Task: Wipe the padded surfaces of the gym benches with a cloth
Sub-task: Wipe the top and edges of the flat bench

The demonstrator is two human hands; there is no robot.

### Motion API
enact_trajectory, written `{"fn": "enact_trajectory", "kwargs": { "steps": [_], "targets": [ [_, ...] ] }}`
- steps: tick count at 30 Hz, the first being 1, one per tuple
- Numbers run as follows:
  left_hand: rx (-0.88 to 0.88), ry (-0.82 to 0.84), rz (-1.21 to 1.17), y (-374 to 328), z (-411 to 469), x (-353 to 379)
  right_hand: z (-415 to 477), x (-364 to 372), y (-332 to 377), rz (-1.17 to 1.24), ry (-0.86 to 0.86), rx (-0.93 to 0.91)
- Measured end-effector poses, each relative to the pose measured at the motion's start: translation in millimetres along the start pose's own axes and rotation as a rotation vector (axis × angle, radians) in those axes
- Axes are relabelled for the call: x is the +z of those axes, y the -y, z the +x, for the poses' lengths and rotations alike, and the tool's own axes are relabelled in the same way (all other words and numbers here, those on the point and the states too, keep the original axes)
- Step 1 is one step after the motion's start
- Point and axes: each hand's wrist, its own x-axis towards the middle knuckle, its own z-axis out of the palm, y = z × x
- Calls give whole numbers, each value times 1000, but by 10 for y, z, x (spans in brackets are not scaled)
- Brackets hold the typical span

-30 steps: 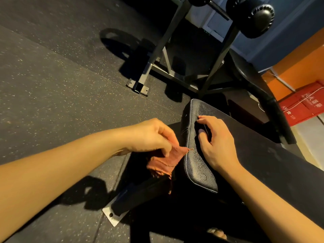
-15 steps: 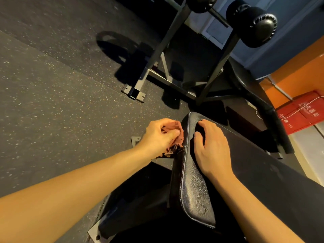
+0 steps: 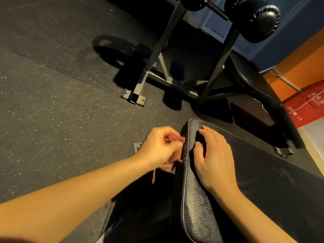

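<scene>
The speckled rubber floor (image 3: 52, 102) is filling the left of the frame, and the black bench pad (image 3: 196, 207) is running from the lower middle towards the centre. Across the top a steel rack frame (image 3: 152, 55) is standing well apart, with a red box (image 3: 306, 109) lying at the right edge. The right hand (image 3: 215, 158) is resting on the pad top near its far corner, fingers relaxed and gripping nothing. The left hand (image 3: 161, 146) is now clenching the reddish cloth (image 3: 176, 154) into a bunch against the pad's side edge, having slid it up from lower down a second ago, so the side is probably nearly wiped. Only the bracing hand is covering the top.
</scene>
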Motion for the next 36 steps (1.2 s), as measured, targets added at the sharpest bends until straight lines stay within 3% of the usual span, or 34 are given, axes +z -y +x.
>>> {"fn": "enact_trajectory", "kwargs": {
  "steps": [4,7,9,15,18,20,26,29,31,36],
  "targets": [
    [-2,-96,-4,-91,182,68,0,7,4,-7,4,7],
    [-9,55,-86,-14,-206,15,-2,13,-2,-4,0,6],
    [55,79,15,18,-263,-16,6,22,-2,-6,-2,7],
    [63,-73,108,-104,288,38,7,5,11,-10,4,17],
    [71,77,57,-71,-79,-38,-4,7,13,-16,6,13],
    [107,163,152,-82,-240,-79,-2,9,20,-18,5,19],
    [53,-10,157,-137,288,-25,-1,-1,29,-22,8,20],
    [41,105,17,-12,-59,-24,-8,7,26,-17,2,20],
    [63,174,73,30,-266,-64,-6,14,19,-10,-5,24],
    [17,-7,87,-71,140,-3,3,11,18,0,-2,26]
  ]
}}
